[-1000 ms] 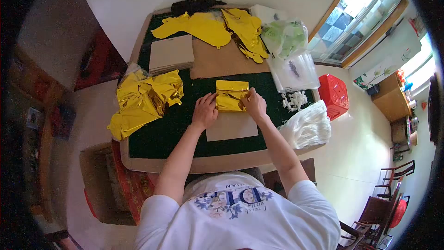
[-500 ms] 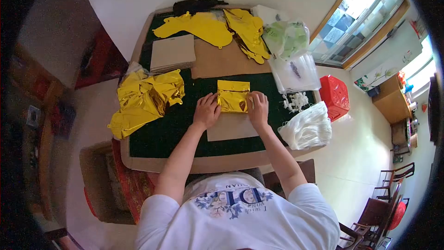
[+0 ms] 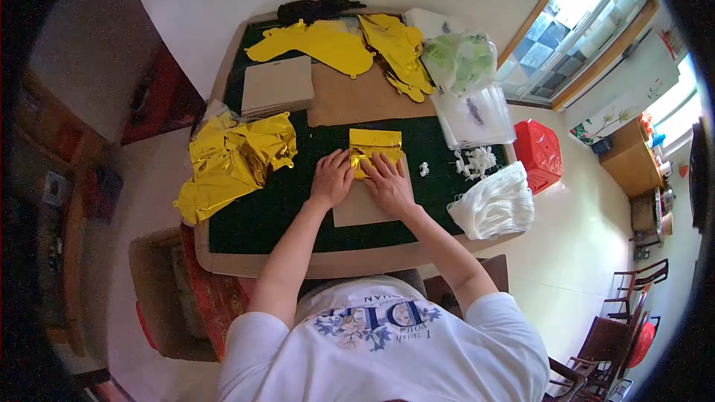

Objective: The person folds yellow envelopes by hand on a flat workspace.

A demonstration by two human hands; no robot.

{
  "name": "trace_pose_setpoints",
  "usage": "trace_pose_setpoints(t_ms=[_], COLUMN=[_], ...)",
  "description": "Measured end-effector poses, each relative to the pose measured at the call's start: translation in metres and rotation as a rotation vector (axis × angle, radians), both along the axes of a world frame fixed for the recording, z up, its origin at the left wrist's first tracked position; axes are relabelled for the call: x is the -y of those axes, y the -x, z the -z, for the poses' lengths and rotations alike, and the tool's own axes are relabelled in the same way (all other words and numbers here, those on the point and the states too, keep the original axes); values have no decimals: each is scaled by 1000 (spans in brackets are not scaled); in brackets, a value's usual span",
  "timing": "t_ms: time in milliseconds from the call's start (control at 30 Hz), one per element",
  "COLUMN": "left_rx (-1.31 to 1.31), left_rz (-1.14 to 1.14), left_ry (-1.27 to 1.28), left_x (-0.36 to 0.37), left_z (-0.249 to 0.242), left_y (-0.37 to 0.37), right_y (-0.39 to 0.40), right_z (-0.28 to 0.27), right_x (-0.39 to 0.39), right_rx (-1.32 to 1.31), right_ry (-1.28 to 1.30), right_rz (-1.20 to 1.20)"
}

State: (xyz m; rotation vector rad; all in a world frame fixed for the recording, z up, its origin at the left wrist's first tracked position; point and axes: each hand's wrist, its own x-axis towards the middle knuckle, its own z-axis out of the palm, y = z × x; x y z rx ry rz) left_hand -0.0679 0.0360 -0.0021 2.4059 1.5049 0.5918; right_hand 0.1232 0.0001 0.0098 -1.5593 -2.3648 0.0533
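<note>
A folded gold foil piece (image 3: 375,138) lies on a grey-brown card (image 3: 361,207) at the middle of the dark green table top (image 3: 253,227). My right hand (image 3: 387,184) lies flat over the foil's lower part, its fingers spread. At the foil's left lower edge rests my left hand (image 3: 333,177), fingers stretched out and palm down. Just right of the card is a small white item (image 3: 424,169).
Gold foil shapes lie at the left (image 3: 238,156) and back (image 3: 320,43). A card stack (image 3: 278,85) sits behind. To the right are clear bags (image 3: 473,119), small white pieces (image 3: 477,162), white string (image 3: 493,205) and a red stool (image 3: 538,155).
My right hand has moved left from the foil's right edge onto its lower part, with the fingers now spread. The small white item beside the card has come into view. My left hand has barely moved.
</note>
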Motion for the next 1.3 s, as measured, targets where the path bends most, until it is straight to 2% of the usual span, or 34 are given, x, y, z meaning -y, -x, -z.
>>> trace_pose_setpoints(t_ms=[200,533,633,700,833,900,1033,1100,1233,1300], left_rx=[115,73,127,266,157,-8,15,169,332,608], left_rz=[-3,-10,-15,-106,32,76,-6,-258,-391,-426], left_ry=[-24,-20,-13,5,-132,-194,-246,-10,192,339], left_x=[0,-2,-1,3,21,28,34,32,19,9], left_z=[5,2,1,-2,-6,-4,-11,-15,-9,5], left_y=[0,0,-2,-2,-2,-2,-2,-2,-5,-7], right_y=[0,-2,-2,-2,-3,-2,0,1,1,1], right_z=[-4,5,5,5,6,5,2,0,-3,-3], right_x=[4,3,3,3,2,2,3,4,4,4], right_rx=[51,3,-15,-11,-16,-9,53,52,74,83], right_ry=[50,-2,12,9,4,15,21,26,74,77], right_rz=[6,-20,-26,-30,-31,-26,-4,-1,8,5])
